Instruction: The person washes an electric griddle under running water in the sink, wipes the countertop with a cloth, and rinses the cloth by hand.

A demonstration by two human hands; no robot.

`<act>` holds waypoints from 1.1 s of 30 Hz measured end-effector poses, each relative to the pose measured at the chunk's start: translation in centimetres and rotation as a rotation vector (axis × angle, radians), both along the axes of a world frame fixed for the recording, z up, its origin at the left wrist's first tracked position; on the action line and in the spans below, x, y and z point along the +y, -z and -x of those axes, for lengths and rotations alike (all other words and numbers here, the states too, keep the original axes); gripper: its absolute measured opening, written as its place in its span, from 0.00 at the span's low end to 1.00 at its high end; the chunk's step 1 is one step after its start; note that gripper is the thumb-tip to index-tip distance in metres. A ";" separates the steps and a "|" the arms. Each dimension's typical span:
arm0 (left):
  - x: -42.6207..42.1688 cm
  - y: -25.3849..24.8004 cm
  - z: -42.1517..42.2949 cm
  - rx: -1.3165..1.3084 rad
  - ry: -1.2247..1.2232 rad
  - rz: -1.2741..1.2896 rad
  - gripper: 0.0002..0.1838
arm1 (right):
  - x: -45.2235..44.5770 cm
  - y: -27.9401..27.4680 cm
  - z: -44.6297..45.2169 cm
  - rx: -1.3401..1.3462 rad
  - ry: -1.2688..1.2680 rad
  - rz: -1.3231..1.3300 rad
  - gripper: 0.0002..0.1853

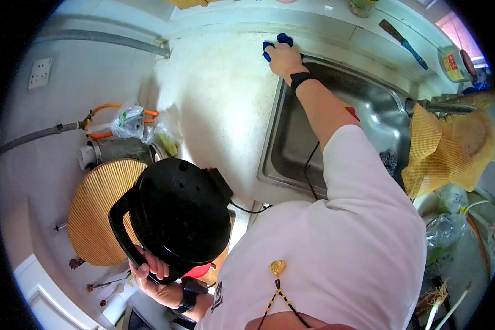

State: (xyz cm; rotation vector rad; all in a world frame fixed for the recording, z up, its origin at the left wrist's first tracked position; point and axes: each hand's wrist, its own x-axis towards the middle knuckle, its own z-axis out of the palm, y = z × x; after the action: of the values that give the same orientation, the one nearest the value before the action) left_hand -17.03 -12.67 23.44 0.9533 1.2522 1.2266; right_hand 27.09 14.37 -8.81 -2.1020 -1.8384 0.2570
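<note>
My left hand (154,278) grips the curved handle of a round black appliance (184,212) that looks like an electric griddle. The griddle is raised in front of me on the left, its flat face showing, with a cord (250,209) trailing from its side. Across the white counter (231,93), my right hand (283,59) is closed on a dark blue cloth (268,50), pressed to the surface by the sink's back left corner. Bits of the cloth stick out around the fingers.
The steel sink (283,148) lies under my right arm, with a tap (445,107) on the right. A yellow mesh cloth (440,151) hangs by it. At left are a round slatted board (99,214), an orange hose (100,135) and plastic bags (129,122). A scraper (404,44) rests on the ledge.
</note>
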 end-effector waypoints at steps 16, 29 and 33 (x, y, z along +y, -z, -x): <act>-0.1 -0.1 1.2 -0.036 0.011 0.037 0.19 | -19.4 -1.1 10.3 0.593 -0.458 -0.109 0.14; 0.1 -0.2 1.3 -0.063 -0.080 0.039 0.20 | 2.4 -3.9 5.6 0.081 0.077 -0.028 0.36; 0.1 0.1 1.6 -0.090 -0.108 0.052 0.20 | 3.6 -0.9 10.3 0.142 0.156 0.069 0.41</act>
State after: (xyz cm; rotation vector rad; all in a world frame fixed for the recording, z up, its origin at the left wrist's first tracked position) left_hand -18.58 -12.54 23.31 0.7934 1.2717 1.3006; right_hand 16.83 18.00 -7.93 -2.1994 -1.5974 0.4242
